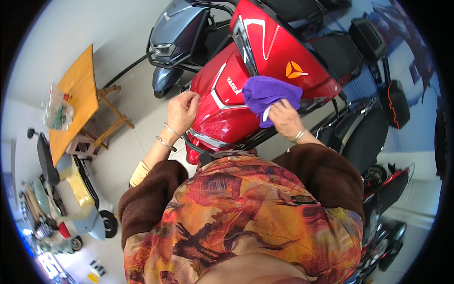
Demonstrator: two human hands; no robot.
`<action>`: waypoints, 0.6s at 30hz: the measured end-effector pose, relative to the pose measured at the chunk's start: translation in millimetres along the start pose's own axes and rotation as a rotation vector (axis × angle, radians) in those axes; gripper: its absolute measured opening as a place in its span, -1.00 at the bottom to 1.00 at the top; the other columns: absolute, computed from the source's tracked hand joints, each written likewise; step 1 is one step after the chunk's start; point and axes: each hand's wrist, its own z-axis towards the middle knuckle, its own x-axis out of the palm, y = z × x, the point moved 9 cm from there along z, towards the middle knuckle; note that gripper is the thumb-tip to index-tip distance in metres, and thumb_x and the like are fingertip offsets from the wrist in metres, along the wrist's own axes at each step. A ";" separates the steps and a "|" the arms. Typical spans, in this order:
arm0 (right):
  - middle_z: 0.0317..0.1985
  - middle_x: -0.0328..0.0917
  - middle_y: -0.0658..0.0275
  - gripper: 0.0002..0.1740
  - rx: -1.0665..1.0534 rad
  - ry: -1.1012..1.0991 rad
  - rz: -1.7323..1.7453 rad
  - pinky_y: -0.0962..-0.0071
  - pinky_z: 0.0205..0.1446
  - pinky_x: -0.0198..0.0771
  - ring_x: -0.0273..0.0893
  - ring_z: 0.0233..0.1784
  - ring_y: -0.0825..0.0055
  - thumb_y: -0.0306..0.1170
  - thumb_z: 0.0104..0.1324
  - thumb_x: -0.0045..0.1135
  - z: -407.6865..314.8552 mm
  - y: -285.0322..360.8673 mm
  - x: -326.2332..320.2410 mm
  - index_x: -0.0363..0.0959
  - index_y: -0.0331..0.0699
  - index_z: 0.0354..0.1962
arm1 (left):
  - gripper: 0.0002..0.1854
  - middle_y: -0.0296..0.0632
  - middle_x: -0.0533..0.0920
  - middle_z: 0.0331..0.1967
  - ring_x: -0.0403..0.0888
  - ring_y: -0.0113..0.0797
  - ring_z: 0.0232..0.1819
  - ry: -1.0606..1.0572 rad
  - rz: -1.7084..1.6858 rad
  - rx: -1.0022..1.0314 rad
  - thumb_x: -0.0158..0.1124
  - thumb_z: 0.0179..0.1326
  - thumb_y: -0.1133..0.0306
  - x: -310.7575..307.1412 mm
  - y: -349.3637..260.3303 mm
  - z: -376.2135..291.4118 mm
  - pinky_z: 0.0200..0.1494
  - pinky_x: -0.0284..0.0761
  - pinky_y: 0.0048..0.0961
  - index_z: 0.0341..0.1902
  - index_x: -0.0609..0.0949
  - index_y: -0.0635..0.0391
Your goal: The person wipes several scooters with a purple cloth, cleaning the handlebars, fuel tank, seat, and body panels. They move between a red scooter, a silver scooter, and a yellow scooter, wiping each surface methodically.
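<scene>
A red electric scooter [248, 56] bearing the Yadea name stands directly before me, its glossy front panels facing my body. My right hand [285, 119] grips a bunched purple cloth [271, 92]. The cloth lies against the scooter's front, below the orange three-part emblem [294, 70]; a small white patch shows at its edge by my fingers. My left hand [183, 108] is curled into a loose fist beside the left edge of the red front panel [216, 124]. Nothing shows inside it, and whether its knuckles touch the panel is unclear.
A blue-grey scooter [177, 32] with a black front guard is parked close at the far left. A wooden folding table [76, 88] holds a clear plastic bag [58, 110]. More scooters, including a yellow one [79, 184] and a black-seated one [367, 138], line both sides.
</scene>
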 end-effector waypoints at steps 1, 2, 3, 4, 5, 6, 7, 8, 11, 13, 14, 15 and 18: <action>-0.03 0.57 0.17 -0.60 0.017 -0.082 -0.024 0.20 0.30 0.30 0.48 0.12 0.29 -0.35 0.16 0.01 -10.3 -7.7 -12.5 0.53 -0.34 -0.06 | -0.87 0.04 0.67 -0.40 0.67 -0.01 -0.39 0.026 -0.002 -0.006 0.27 0.24 0.43 1.9 -3.2 4.4 -0.28 0.56 -0.25 -0.28 0.68 0.25; -0.08 0.58 0.17 -0.62 0.071 -0.119 -0.037 0.09 0.29 0.31 0.50 0.08 0.24 -0.39 0.12 0.05 -17.4 -20.3 -22.5 0.55 -0.32 -0.10 | -0.87 0.03 0.66 -0.44 0.66 -0.04 -0.42 0.020 -0.009 0.034 0.27 0.25 0.43 3.3 -11.2 12.1 -0.32 0.55 -0.29 -0.28 0.68 0.26; -0.11 0.59 0.14 -0.63 0.126 -0.210 -0.082 0.03 0.31 0.30 0.50 0.08 0.19 -0.42 0.09 0.09 -21.0 -34.3 -37.2 0.58 -0.29 -0.10 | -0.83 -0.09 0.69 -0.44 0.67 -0.32 -0.42 0.046 0.015 0.063 0.24 0.34 0.39 7.0 -18.7 20.5 -0.27 0.56 -0.44 -0.20 0.69 0.26; -0.11 0.59 0.11 -0.60 0.208 -0.298 -0.162 0.00 0.33 0.27 0.49 0.11 0.13 -0.46 0.07 0.12 -19.3 -48.0 -49.9 0.61 -0.21 -0.08 | -0.85 -0.03 0.67 -0.43 0.67 -0.20 -0.43 0.042 -0.022 0.103 0.26 0.30 0.42 10.9 -28.8 31.2 -0.31 0.55 -0.39 -0.23 0.69 0.26; -0.05 0.59 0.12 -0.51 0.282 -0.342 -0.237 0.00 0.38 0.22 0.46 0.15 0.10 -0.49 0.06 0.12 -14.8 -59.0 -59.2 0.61 -0.09 0.00 | -0.88 0.03 0.66 -0.43 0.67 -0.08 -0.43 0.035 -0.063 0.138 0.27 0.26 0.45 15.9 -40.1 42.5 -0.34 0.54 -0.33 -0.27 0.68 0.27; 0.05 0.57 0.16 -0.41 0.352 -0.299 -0.161 -0.01 0.43 0.13 0.42 0.23 0.15 -0.51 0.05 0.10 -2.2 -73.4 -57.4 0.58 0.02 0.09 | -0.87 0.02 0.65 -0.44 0.67 -0.11 -0.45 0.018 -0.102 0.189 0.27 0.27 0.44 21.2 -54.7 54.1 -0.34 0.55 -0.35 -0.26 0.68 0.27; 0.12 0.55 0.20 -0.34 0.328 -0.306 -0.165 0.03 0.46 0.07 0.39 0.28 0.22 -0.50 0.05 0.10 15.6 -76.4 -58.3 0.52 0.07 0.18 | -0.88 -0.01 0.66 -0.43 0.68 -0.15 -0.43 0.038 -0.110 0.189 0.28 0.28 0.44 29.8 -66.3 67.8 -0.32 0.55 -0.38 -0.23 0.68 0.26; 0.11 0.56 0.15 -0.14 0.351 -0.261 -0.180 0.06 0.52 -0.07 0.42 0.29 0.40 -0.47 -0.04 0.13 34.7 -82.0 -53.9 0.39 0.17 0.33 | -0.88 -0.02 0.67 -0.41 0.68 -0.16 -0.41 0.004 -0.120 0.269 0.29 0.28 0.44 33.4 -86.6 81.4 -0.31 0.55 -0.39 -0.21 0.68 0.25; 0.04 0.57 0.26 -0.51 0.244 -0.478 -0.057 0.17 0.29 0.26 0.42 0.20 0.23 -0.38 0.06 0.14 71.3 -72.7 -57.3 0.63 0.06 0.00 | -0.85 -0.08 0.67 -0.28 0.68 -0.14 -0.26 -0.012 -0.158 0.410 0.26 0.34 0.42 50.6 -140.4 114.4 -0.16 0.57 -0.36 -0.10 0.66 0.20; 0.01 0.56 0.27 -0.60 0.162 -0.489 -0.047 0.24 0.29 0.27 0.42 0.21 0.29 -0.36 0.07 0.12 68.2 -55.1 -48.2 0.61 -0.02 -0.07 | -0.81 -0.06 0.66 -0.18 0.64 -0.07 -0.09 -0.036 -0.065 0.528 0.22 0.37 0.37 59.3 -171.5 127.6 0.00 0.54 -0.27 -0.04 0.64 0.17; 0.03 0.55 0.27 -0.55 0.190 -0.476 -0.040 0.24 0.30 0.27 0.43 0.21 0.29 -0.38 0.07 0.11 52.9 -51.8 -43.0 0.60 0.00 -0.02 | -0.77 -0.03 0.63 -0.08 0.59 -0.01 0.04 -0.002 -0.042 0.525 0.18 0.39 0.33 66.0 -178.5 131.0 0.13 0.47 -0.21 0.02 0.62 0.16; 0.04 0.55 0.27 -0.49 0.208 -0.468 -0.022 0.24 0.31 0.27 0.44 0.20 0.29 -0.39 0.07 0.11 31.2 -49.2 -38.7 0.60 0.03 0.03 | -0.74 0.01 0.61 -0.01 0.55 0.03 0.10 -0.005 0.009 0.594 0.18 0.39 0.33 70.3 -188.9 130.4 0.18 0.44 -0.19 0.06 0.60 0.18; 0.16 0.52 0.24 -0.27 0.483 -0.567 -0.085 0.10 0.37 0.22 0.43 0.28 0.19 -0.46 -0.07 0.22 -50.2 -57.0 -33.1 0.58 0.15 0.16 | -0.65 0.08 0.53 0.14 0.48 0.08 0.20 0.033 0.115 0.633 0.18 0.39 0.28 92.9 -197.1 133.7 0.27 0.38 -0.14 0.16 0.56 0.18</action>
